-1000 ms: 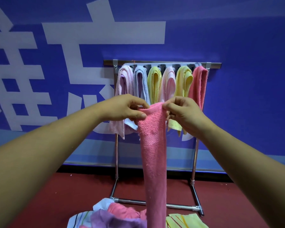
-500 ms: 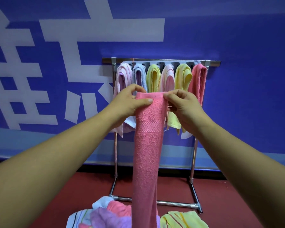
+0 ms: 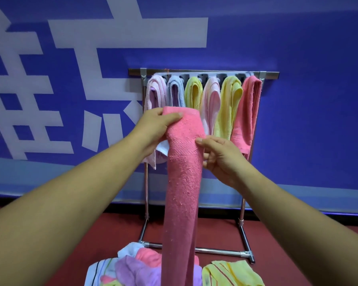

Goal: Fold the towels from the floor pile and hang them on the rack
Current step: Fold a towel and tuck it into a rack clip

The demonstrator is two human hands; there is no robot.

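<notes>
Left hand, right hand and forearms are bare.

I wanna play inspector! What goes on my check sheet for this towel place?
Surface: red floor.
Job's things: pink towel held up, hanging long; rack with six hung towels; pile and yellow towel on the floor.
Clutter: nothing seen.
Hands: left hand grips the pink towel's top; right hand pinches its edge lower down.
Cables: nothing seen.
Surroundings: blue wall with big white shapes.
</notes>
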